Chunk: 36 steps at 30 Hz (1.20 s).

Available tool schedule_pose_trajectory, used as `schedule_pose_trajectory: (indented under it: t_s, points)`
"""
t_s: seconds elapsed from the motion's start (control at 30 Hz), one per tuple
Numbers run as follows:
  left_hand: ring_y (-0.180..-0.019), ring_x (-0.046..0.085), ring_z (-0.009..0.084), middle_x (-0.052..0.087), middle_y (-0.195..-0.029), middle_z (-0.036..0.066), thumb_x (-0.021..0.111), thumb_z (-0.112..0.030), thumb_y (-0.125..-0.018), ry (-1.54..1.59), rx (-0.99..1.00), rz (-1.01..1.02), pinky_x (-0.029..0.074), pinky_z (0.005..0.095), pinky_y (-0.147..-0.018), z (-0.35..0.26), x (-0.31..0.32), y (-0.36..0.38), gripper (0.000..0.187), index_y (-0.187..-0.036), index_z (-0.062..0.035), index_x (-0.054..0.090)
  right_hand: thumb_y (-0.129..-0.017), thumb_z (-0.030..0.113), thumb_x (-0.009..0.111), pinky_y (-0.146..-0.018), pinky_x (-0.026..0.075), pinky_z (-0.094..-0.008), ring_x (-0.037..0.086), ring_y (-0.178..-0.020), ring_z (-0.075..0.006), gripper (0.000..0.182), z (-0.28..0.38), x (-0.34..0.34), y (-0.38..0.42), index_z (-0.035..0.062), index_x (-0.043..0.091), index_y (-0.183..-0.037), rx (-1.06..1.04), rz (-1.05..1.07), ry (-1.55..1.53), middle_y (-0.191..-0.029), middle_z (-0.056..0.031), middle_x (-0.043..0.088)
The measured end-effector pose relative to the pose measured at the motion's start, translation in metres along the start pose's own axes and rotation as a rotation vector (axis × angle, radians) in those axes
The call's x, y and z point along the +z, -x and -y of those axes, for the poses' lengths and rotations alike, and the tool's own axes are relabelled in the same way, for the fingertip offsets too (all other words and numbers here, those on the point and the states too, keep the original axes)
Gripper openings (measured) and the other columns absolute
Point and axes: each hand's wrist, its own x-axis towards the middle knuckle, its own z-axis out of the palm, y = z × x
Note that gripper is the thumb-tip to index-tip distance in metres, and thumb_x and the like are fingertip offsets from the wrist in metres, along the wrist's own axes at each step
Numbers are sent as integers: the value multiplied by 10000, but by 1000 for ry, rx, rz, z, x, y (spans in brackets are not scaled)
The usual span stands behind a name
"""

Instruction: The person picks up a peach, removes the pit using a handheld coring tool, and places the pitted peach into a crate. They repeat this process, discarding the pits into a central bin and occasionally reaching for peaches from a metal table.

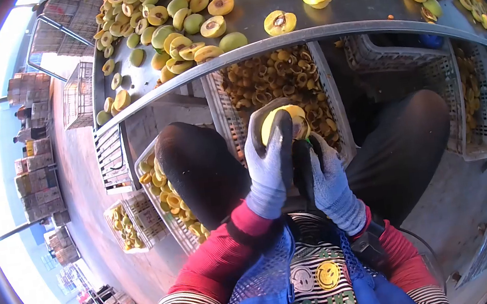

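Observation:
My left hand (270, 161), in a grey glove with dark fingertips, grips a yellow fruit half (289, 121) over my lap. My right hand (329, 178), gloved the same way, is closed around a dark-handled tool (304, 166) whose tip meets the fruit from below. Directly beneath and beyond the fruit stands a white plastic crate of pits and scraps (274, 82). Above it runs a metal table (302, 32) covered with several halved yellow and green fruits (212, 27).
A crate of fruit halves (166, 209) sits by my left knee, another small one (123, 226) on the floor further left. White crates (478, 125) stand at the right under the table. Stacked boxes (36, 175) line the far left.

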Motion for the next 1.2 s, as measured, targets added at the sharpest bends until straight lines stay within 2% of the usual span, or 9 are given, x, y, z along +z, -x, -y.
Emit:
schedule_pose_trajectory:
  t_s: [0.33, 0.47, 0.53, 0.67, 0.73, 0.77, 0.9, 1.07, 1.2]
  points:
    - [-839, 569, 102, 610, -902, 57, 661, -213, -876, -78, -140, 87, 485, 247, -753, 9, -12, 2, 251, -987, 6, 610, -926, 120, 520, -700, 483, -342, 600, -763, -282, 262, 11, -25, -12, -45, 524, -1129, 505, 250, -595, -950, -164, 603]
    - [-749, 562, 94, 589, -841, 46, 668, -239, -871, 26, -294, 137, 478, 250, -688, 20, -19, 0, 263, -961, 3, 617, -936, 103, 497, -705, 485, -338, 592, -720, -248, 224, -6, -8, 8, -32, 532, -1112, 194, 162, -491, -891, -143, 610]
    - [-775, 569, 95, 598, -866, 58, 662, -229, -875, -105, -248, 114, 481, 248, -698, 26, -19, 3, 255, -954, 8, 613, -949, 93, 474, -707, 492, -329, 577, -722, -211, 230, 4, -13, 2, -30, 519, -1138, 640, 266, -906, -920, -131, 595]
    - [-834, 576, 109, 620, -915, 79, 649, -192, -879, -14, -77, 18, 475, 255, -751, 24, -6, 8, 265, -1037, 15, 596, -964, 117, 463, -654, 482, -276, 550, -694, -128, 235, -8, -9, 6, -15, 514, -1152, 27, 168, -301, -916, -79, 587]
    - [-847, 576, 110, 624, -933, 83, 641, -195, -885, -114, 19, 152, 470, 257, -765, 28, -9, 1, 284, -1071, 12, 587, -982, 165, 448, -582, 444, -234, 513, -648, -69, 217, -4, -26, 6, 10, 524, -1113, 1087, 339, -1824, -850, -25, 570]
    - [-856, 579, 114, 626, -951, 90, 625, -223, -897, -107, -29, 259, 470, 254, -775, 26, -14, -4, 291, -1065, 13, 589, -991, 229, 449, -516, 388, -204, 467, -596, -39, 213, -2, -30, 0, 44, 533, -1052, 1133, 383, -1890, -763, 13, 542]
    - [-829, 580, 91, 631, -888, 56, 583, -255, -930, 10, -342, 361, 476, 258, -752, 8, -20, -13, 302, -1079, 7, 601, -993, 348, 427, -473, 346, -183, 441, -560, -38, 307, 8, -14, 0, 62, 538, -972, 247, 74, -407, -685, 30, 496]
    - [-807, 628, 146, 650, -911, 101, 602, -165, -891, -337, -4, 361, 501, 291, -736, 24, -29, -11, 259, -1079, 13, 601, -954, 539, 394, -335, 274, -197, 339, -365, -66, 479, 12, -28, -9, 95, 541, -852, 1356, 542, -1722, -535, 15, 402]
    - [-846, 618, 130, 655, -949, 65, 589, -269, -892, -419, 326, 455, 500, 281, -795, 21, -30, -13, 379, -1110, 41, 591, -948, 555, 388, -298, 257, -205, 302, -315, -77, 481, 12, -31, 1, 102, 534, -878, 1318, 624, -2086, -498, 11, 375]
